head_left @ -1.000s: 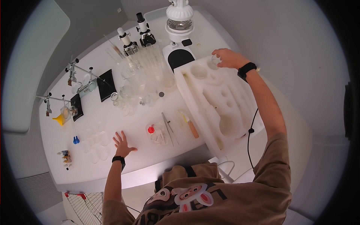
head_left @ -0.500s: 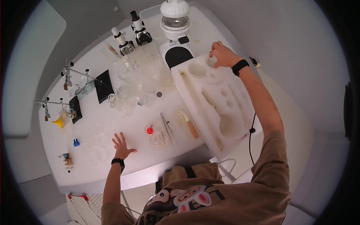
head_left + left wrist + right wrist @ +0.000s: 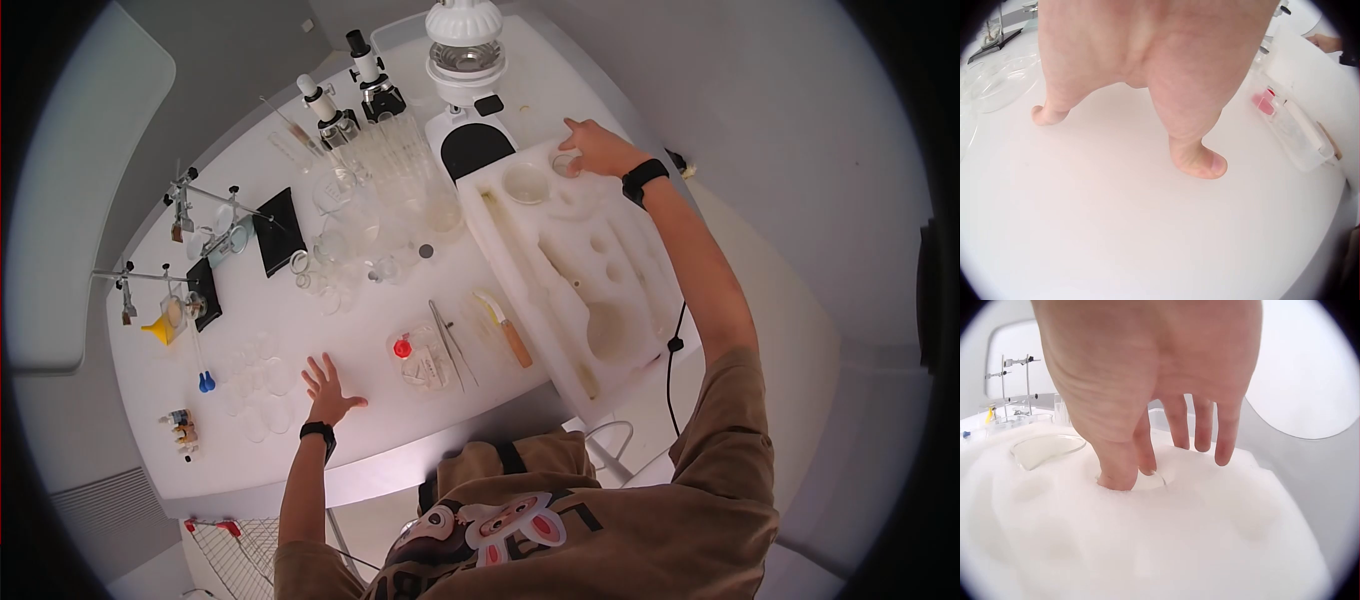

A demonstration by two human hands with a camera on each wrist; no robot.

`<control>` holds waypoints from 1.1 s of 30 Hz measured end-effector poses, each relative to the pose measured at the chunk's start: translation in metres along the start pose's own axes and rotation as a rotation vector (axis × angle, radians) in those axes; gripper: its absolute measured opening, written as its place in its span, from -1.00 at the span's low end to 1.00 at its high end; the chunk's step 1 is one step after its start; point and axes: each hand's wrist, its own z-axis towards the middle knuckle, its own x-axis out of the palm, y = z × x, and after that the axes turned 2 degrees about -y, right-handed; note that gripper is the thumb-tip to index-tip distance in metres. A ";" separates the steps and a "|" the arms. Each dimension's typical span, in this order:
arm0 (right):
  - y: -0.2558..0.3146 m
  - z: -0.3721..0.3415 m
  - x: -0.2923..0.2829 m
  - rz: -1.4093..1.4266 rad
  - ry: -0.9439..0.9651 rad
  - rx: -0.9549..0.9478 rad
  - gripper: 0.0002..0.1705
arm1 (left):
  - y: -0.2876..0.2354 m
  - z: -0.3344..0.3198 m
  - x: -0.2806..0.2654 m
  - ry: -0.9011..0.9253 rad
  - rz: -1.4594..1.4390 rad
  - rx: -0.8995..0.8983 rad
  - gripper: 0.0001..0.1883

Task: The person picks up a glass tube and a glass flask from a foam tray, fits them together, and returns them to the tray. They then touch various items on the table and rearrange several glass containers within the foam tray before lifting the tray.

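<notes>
My right hand (image 3: pixel 603 150) is over the far end of a white foam tray (image 3: pixel 487 235). In the right wrist view its fingers point down, nearly straight, with thumb and index fingertip at the rim of a small round glass vessel (image 3: pixel 1159 479) sunk in a round recess. The hand hides much of this vessel. Beside it, a wider glass beaker (image 3: pixel 525 184) sits in another recess. My left hand (image 3: pixel 327 393) rests on the white table with fingers spread, holding nothing. Right of it is a clear plastic box with a red cap (image 3: pixel 403 348).
Tweezers (image 3: pixel 447 330) and a wooden-handled knife (image 3: pixel 517 345) lie before the tray. Clustered glassware (image 3: pixel 350 225), microscopes (image 3: pixel 378 85) and a white lamp-like device (image 3: pixel 466 60) stand behind. Clamp stands, a yellow funnel (image 3: pixel 156 330), clear dishes (image 3: pixel 255 420) and small bottles (image 3: pixel 180 432) are leftward.
The right hand has lowered the small glass vessel into its foam recess, and its fingers have spread at the rim. The left hand stays in place on the table. The view has shifted slightly.
</notes>
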 end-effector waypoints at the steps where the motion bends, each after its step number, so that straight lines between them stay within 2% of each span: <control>1: 0.001 -0.002 0.000 0.056 -0.081 0.024 -0.72 | 0.001 0.000 0.001 -0.001 -0.003 -0.002 0.52; 4: 0.045 -0.007 -0.027 0.090 -0.015 0.035 -0.80 | 0.000 0.000 0.001 0.001 -0.004 -0.005 0.52; 7: 0.069 -0.024 -0.017 0.089 0.088 -0.010 -0.82 | 0.001 0.001 0.002 0.002 0.004 -0.006 0.52; 8: 0.071 -0.034 -0.008 0.052 0.038 -0.092 -0.79 | 0.002 0.001 0.002 0.001 0.012 -0.004 0.52; 11: 0.076 -0.053 0.014 -0.022 -0.040 -0.111 -0.76 | 0.000 -0.002 0.001 -0.010 -0.001 0.001 0.52; 19: 0.077 -0.072 0.019 -0.093 -0.085 -0.164 -0.54 | -0.001 -0.002 -0.001 -0.012 0.008 -0.001 0.53; 24: 0.077 -0.073 0.028 -0.172 -0.013 -0.151 -0.48 | 0.002 -0.001 0.002 -0.016 0.024 0.003 0.53; 31: 0.078 -0.068 0.021 -0.188 0.041 -0.151 -0.51 | 0.002 -0.001 0.003 -0.030 0.023 0.006 0.53; 33: 0.081 -0.065 0.014 -0.156 0.124 -0.117 -0.53 | 0.004 0.000 0.003 -0.043 0.020 0.007 0.53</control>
